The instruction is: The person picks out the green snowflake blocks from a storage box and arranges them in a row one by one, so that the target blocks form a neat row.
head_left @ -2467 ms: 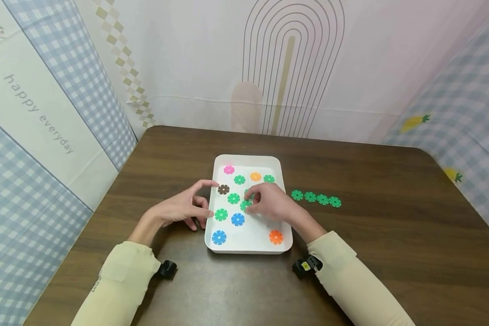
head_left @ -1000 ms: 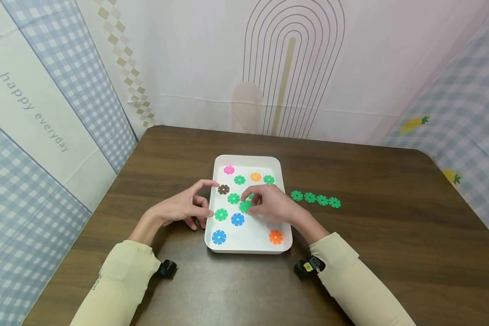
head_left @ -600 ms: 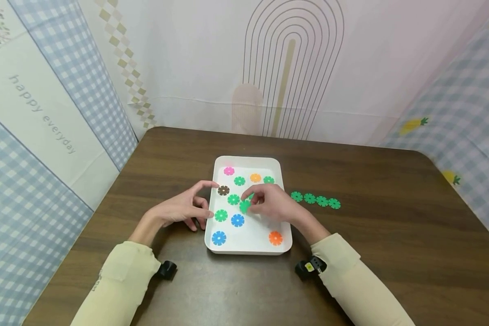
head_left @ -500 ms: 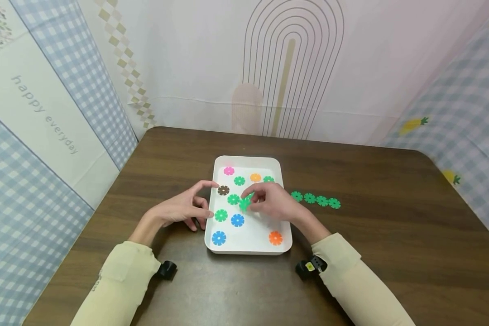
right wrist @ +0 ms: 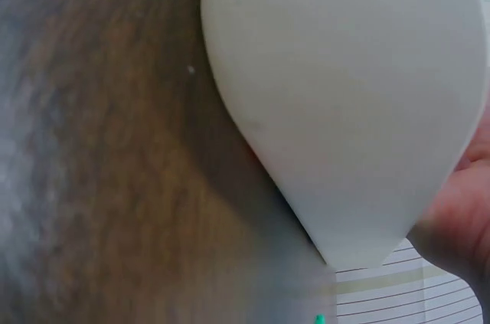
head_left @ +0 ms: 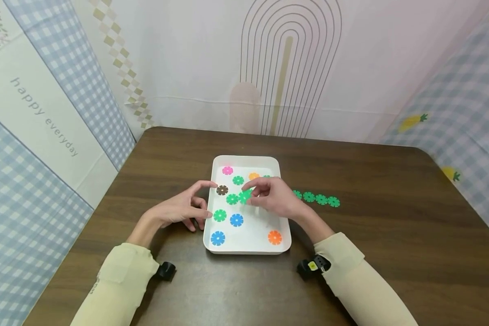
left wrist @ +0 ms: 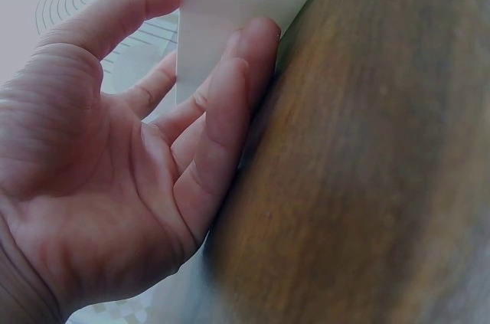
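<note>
In the head view, my right hand (head_left: 275,197) pinches a green notched plastic disc (head_left: 244,196) between thumb and index finger above the white tray (head_left: 248,240). Part of that disc is behind the fingers. My left hand (head_left: 183,206) touches the tray's left rim with index finger and thumb spread apart. The left wrist view shows its fingertips against the tray's outer wall (left wrist: 230,2). Near that hand inside the tray lie a brown disc (head_left: 222,190) and a green disc (head_left: 220,215). Only a bit of my right hand (right wrist: 463,209) shows in the right wrist view, beyond the tray wall.
Elsewhere in the tray are blue discs (head_left: 237,220), a red-orange disc (head_left: 275,237), a pink disc (head_left: 227,170) and several green ones. A row of green discs (head_left: 321,199) lies right of the tray on the brown table (head_left: 383,217). Printed cloth (head_left: 187,68) hangs behind.
My right hand has lifted the green disc and moved slightly up and away from me, now partly covering the orange and far green discs. The left hand stays at the tray rim.
</note>
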### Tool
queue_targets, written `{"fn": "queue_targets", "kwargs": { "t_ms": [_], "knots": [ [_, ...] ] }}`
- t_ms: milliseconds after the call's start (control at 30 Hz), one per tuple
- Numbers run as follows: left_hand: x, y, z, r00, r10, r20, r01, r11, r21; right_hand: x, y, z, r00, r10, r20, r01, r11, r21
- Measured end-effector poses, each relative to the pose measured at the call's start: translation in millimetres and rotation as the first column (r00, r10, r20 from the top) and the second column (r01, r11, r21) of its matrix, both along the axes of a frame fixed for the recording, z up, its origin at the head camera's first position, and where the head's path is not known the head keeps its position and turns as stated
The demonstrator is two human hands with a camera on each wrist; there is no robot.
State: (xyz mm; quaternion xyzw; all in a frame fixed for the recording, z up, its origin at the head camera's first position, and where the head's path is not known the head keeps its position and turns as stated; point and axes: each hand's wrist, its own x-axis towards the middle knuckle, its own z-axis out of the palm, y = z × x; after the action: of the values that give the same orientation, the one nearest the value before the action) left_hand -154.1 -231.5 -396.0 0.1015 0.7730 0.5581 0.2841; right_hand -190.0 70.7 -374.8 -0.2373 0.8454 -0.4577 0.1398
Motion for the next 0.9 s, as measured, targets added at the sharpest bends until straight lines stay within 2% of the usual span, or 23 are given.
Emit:
{"fn": "queue_targets", "kwargs": {
  "t_ms": [433,900],
  "knots": [
    [1.0,-0.1,0.7,1.0,-0.004,-0.006,0.004,1.0,-0.01,6.9,29.2,13.2,0.995,-0.04,0.093,0.047,0.996,-0.074],
    [0.7,0.9,0.7,1.0,-0.006,-0.005,0.006,1.0,-0.002,10.6,69.9,5.6,0.984,-0.131,0.118,0.141,0.986,-0.086]
  ]
}}
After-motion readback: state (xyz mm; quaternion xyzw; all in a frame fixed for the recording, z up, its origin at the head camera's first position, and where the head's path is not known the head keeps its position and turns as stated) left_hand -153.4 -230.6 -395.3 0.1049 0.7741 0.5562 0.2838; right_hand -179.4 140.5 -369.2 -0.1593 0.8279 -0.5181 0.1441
